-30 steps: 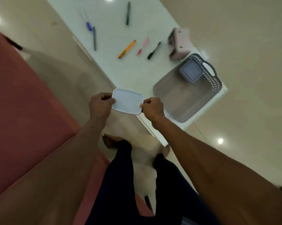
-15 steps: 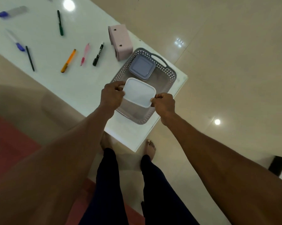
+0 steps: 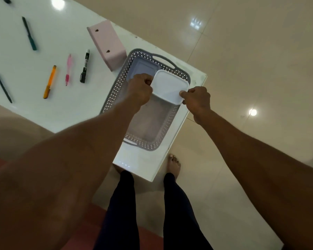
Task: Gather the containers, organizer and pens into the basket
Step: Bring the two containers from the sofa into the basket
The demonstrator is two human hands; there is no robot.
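I hold a white-lidded container over the far right part of the grey perforated basket. My left hand grips its left edge and my right hand pinches its right corner. A grey-lidded container lies in the basket's far left corner, partly hidden by my left hand. The pink organizer lies on its side just beyond the basket. Several pens lie on the white table: a black marker, a pink pen, an orange pen and a dark green pen.
The basket sits near the table's corner, close to its right edge. Another dark pen lies at the far left. My legs and bare feet stand on the glossy beige floor below the table. A reddish surface lies at bottom left.
Both hands carried the white-lidded container from the basket's near end toward its far right part, beside the grey-lidded container. The view has moved closer to the table.
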